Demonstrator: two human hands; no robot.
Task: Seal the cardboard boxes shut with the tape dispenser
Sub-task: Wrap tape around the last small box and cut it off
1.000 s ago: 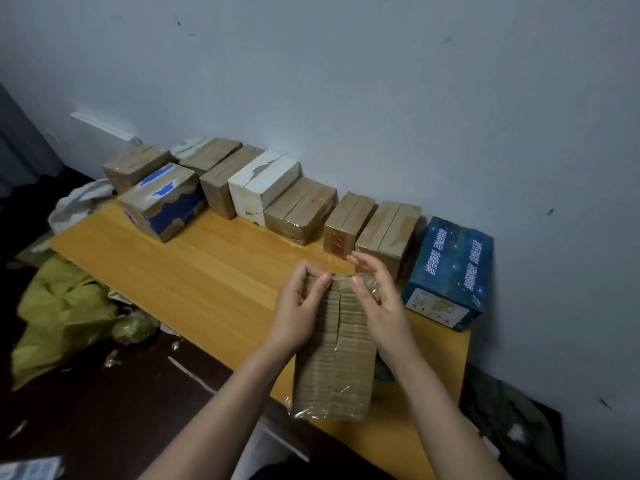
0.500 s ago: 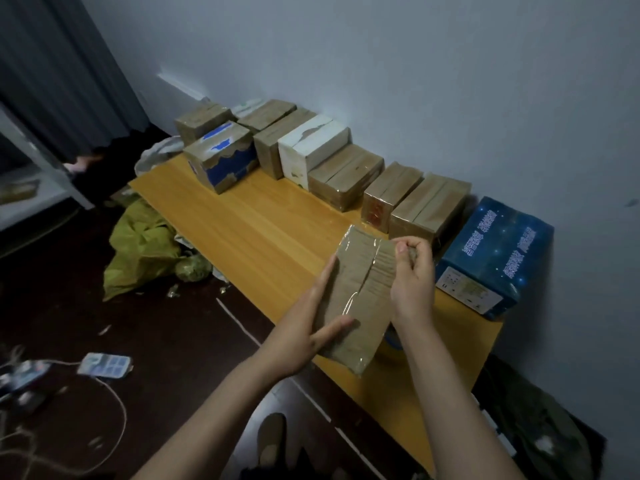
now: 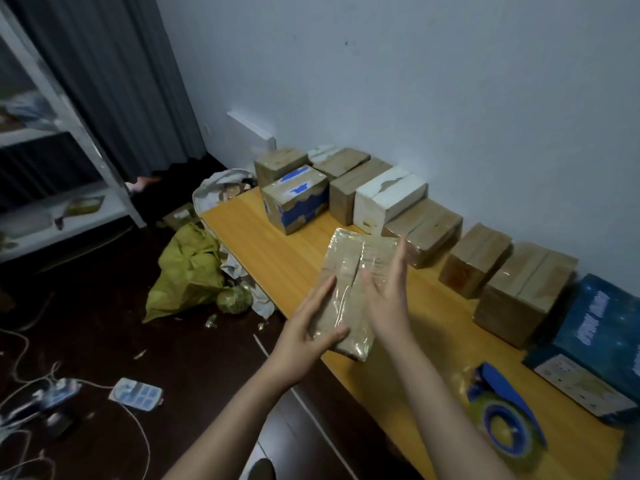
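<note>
The tabletop [image 3: 277, 258] runs away from my grip towards the wall, its near edge passing under my wrists. Beyond the grip, along the wall, stands the row of boxes [image 3: 419, 226], brown, white and blue-patched, most with glossy tape showing on them. A blue carton [image 3: 595, 341] closes the row, out past my right forearm.

The cardboard box [image 3: 349, 271] in my grip is lifted above the tabletop's near edge, touching nothing but me. Its long axis points away from me and a little left, the far end raised, and its top flaps shine under clear tape.

The tape dispenser [image 3: 502, 414] lies on the tabletop to the right of my grip and nearer my body, just outside my right forearm and apart from the box.

My left hand [image 3: 308, 327] clamps the box's near left corner, thumb across the top and fingers along the side. My right hand [image 3: 388, 299] is spread flat, fingers straight, along the box's right side, holding nothing. I cannot tell whether it presses the tape.

I judge this box close to sealed. The free right hand is the nearer one to the dispenser, a short reach back and right.
</note>
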